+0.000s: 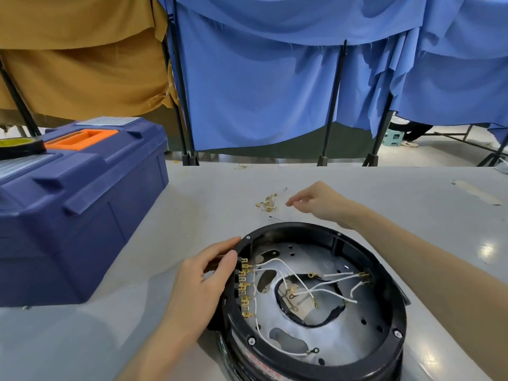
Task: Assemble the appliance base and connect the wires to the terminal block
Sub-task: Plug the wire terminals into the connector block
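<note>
So the appliance base [308, 226] sits on the desk [412, 193] right in front, toward the near edge, open side up. The terminal block [245, 287] runs along the inside of its left wall. The wires [277, 261] lie loose inside, spreading from there toward the middle and the right side. The left hand [203, 281] grips the left rim, just outside the block. The right hand [316, 202] hovers behind the base, just right of a small pile of loose connectors [267, 203] on the desk. The toolbox [82, 215] sits off to the left, with a tape roll [20, 147] on its lid. Curtains [261, 92] hang behind the desk.
</note>
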A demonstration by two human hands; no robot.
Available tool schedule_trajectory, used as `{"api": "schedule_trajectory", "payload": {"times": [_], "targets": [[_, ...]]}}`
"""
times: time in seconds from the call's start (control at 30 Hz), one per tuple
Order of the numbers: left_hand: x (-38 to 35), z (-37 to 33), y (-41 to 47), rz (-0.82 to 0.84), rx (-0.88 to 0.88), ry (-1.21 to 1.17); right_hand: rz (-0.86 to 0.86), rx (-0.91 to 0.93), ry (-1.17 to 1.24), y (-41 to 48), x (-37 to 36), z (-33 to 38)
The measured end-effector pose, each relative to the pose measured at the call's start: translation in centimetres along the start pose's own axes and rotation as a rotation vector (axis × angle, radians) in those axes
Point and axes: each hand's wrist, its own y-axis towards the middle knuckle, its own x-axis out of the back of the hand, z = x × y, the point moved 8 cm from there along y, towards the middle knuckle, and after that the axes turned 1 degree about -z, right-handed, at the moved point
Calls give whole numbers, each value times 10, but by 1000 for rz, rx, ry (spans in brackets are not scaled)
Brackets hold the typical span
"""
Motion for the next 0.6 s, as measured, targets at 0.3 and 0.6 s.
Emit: {"api": "schedule_trajectory", "payload": {"times": [0.3, 0.6], "targets": [[4, 1, 3, -18, -82, 21, 365, 140, -452, 41, -50, 0], [1, 4, 6, -12, -109, -45, 276, 172, -428, 54, -50, 3]]}}
